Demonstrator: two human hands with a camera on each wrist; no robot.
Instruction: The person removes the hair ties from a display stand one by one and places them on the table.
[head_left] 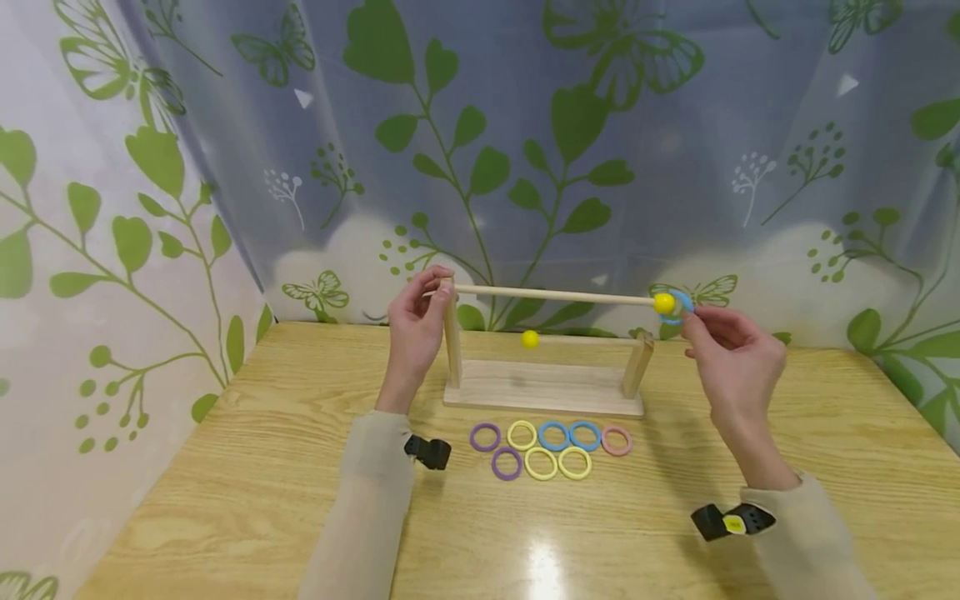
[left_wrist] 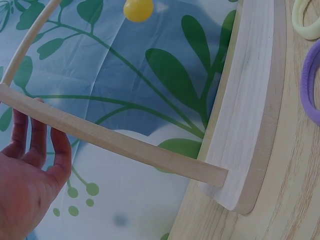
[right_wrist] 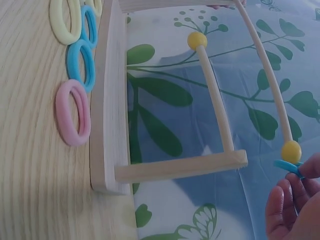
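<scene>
A wooden stand (head_left: 543, 387) has two upright posts, each bearing a horizontal rod tipped with a yellow ball. My left hand (head_left: 418, 317) holds the top of the taller left post (left_wrist: 115, 135), its fingers against the wood where the upper rod (head_left: 555, 294) joins. At that rod's right end, my right hand (head_left: 738, 358) pinches a blue hair tie (right_wrist: 287, 166) between thumb and fingers. The hair tie is right at the yellow ball (right_wrist: 291, 151); whether it loops over the ball is hard to tell. The lower rod (right_wrist: 216, 97) carries no hair tie.
In front of the stand lie several loose hair ties: purple (head_left: 485, 437), yellow (head_left: 541, 464), blue (head_left: 585, 436) and pink (right_wrist: 73, 113). The wooden table (head_left: 300, 375) meets a patterned curtain (head_left: 480, 167) behind the stand.
</scene>
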